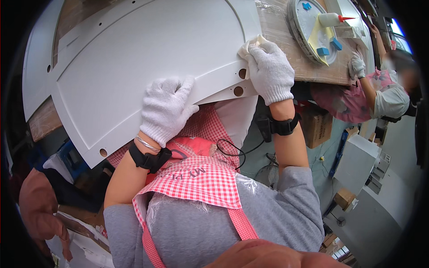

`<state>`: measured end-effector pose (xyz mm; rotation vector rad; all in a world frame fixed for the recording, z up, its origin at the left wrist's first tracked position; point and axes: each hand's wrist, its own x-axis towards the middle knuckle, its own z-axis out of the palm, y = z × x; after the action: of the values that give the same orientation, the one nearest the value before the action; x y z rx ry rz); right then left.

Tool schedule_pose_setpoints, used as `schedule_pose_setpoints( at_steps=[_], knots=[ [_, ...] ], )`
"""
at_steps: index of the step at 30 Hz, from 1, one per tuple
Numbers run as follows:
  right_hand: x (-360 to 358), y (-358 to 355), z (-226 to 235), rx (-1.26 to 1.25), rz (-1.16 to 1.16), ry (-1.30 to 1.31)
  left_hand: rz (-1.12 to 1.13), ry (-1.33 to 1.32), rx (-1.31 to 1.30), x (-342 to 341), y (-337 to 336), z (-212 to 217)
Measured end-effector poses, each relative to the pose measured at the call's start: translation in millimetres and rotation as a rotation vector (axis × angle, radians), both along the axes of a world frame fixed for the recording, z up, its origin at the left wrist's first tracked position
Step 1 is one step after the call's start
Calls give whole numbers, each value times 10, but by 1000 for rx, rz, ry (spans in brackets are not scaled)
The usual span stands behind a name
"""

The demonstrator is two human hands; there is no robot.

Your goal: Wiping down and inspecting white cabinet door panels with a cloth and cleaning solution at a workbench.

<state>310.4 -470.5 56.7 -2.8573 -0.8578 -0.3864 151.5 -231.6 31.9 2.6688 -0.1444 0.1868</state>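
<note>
A large white cabinet door panel with a raised frame and round holes lies before me, tilted across the table. My left hand, in a white knit glove, is closed at its near edge, with the fingers curled on top and the thumb by the rim. At the panel's right corner my right hand, gloved the same way, pinches a cream cloth against the frame. The cloth is partly hidden under the fingers. Another white panel with a hole shows beneath the near edge.
To the right, a round lid carries a white bottle with a red tip, blue blocks and yellow paper. Beyond it a co-worker in a pink apron works at the table. Another person is at lower left. A cardboard box stands below.
</note>
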Motion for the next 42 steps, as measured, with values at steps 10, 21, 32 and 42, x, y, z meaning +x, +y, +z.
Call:
schedule_pose_setpoints(
  at_steps=[10,21,32,42],
  knots=[
    [-147,2,119,-56,-30,147,21,23,-45,-2,-8,84],
    [-165,44,169,-76,-71,198,29,-2,-59,7,9,123],
    [185,154,105,-42,-116,177,43,0,-40,12,10,115],
    [1172,644,115,-132,-111,180,-14,24,-87,63,-33,101]
  ],
)
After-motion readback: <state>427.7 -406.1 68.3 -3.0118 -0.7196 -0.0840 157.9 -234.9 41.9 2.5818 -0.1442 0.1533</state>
